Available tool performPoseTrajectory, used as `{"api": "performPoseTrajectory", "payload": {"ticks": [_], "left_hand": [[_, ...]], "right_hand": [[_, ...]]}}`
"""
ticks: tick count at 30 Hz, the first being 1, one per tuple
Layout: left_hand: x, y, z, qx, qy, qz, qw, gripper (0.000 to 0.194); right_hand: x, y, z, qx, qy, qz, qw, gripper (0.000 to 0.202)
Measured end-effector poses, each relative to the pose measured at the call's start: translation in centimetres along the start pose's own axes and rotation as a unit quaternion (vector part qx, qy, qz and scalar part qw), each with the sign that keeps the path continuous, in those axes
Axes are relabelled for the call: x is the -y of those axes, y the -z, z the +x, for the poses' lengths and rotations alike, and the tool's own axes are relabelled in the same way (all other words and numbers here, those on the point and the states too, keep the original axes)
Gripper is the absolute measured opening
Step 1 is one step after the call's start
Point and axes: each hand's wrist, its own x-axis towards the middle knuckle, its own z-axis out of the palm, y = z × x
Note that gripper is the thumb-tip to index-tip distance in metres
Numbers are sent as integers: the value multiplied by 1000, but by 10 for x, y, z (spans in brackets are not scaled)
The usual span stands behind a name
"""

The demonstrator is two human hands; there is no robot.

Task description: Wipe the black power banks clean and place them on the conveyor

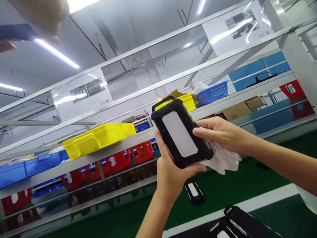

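A black power bank (179, 132) with a pale front panel and a carry loop at its top is held up, tilted, in front of me. My left hand (169, 172) grips its lower left corner, with one finger along the left side and the thumb under the bottom edge. My right hand (220, 134) is closed at its right edge, thumb on the front, holding a crumpled white cloth (223, 158) that hangs below. The fingers behind the power bank are hidden. A smaller-looking black power bank (194, 192) lies on the green belt (138, 211) below.
More black devices (247, 223) lie at the bottom right. Beyond stands a shelf with a yellow bin (99, 137), a blue basket (214, 92) and red bins (119, 163). Another person's blurred hand (42, 16) is close at top left, with something dark.
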Motion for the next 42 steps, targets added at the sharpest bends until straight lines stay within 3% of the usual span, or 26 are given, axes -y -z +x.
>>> {"api": "performPoseTrajectory", "payload": {"ticks": [8,21,31,42], "left_hand": [[-31,19,72,-66,-185,115,974,132],[-70,42,170,-124,-335,214,909,127],[-102,51,214,-148,-400,226,876,125],[-100,49,226,-177,-372,253,875,124]], "right_hand": [[47,18,59,-6,99,-17,995,26],[99,45,135,-46,161,-43,985,25],[137,56,167,-102,205,-77,970,24],[140,56,177,-124,196,-107,967,28]]}}
